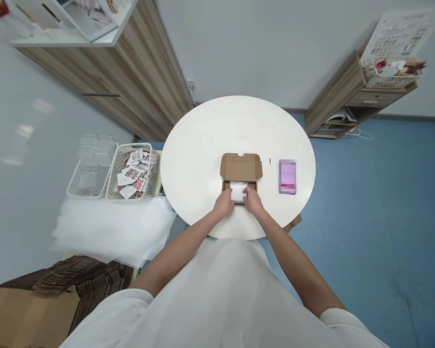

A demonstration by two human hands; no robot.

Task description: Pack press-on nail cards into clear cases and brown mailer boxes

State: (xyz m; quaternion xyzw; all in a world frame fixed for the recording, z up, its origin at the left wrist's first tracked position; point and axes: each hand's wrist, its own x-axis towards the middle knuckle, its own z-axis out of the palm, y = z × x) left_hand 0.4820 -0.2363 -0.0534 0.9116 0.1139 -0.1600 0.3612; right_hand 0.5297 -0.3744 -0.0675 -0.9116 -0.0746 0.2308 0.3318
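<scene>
A small brown cardboard box [241,167] lies on the white oval table [203,145], its lid folded back away from me. Inside its tray sits a white wrapped packet [238,193]. My left hand [224,203] is closed at the packet's left edge, and my right hand [253,200] is closed at its right edge. Both hands reach over the near rim of the box. The fingertips are partly hidden, and what the packet contains cannot be seen.
A purple-screened phone-like item [287,177] lies at the table's right. Left of the table are a white basket of printed cards [150,179], a basket of clear containers [96,169], white sheets [112,227] and stacked flat cardboard [94,285]. Wooden cabinets [145,63] stand behind.
</scene>
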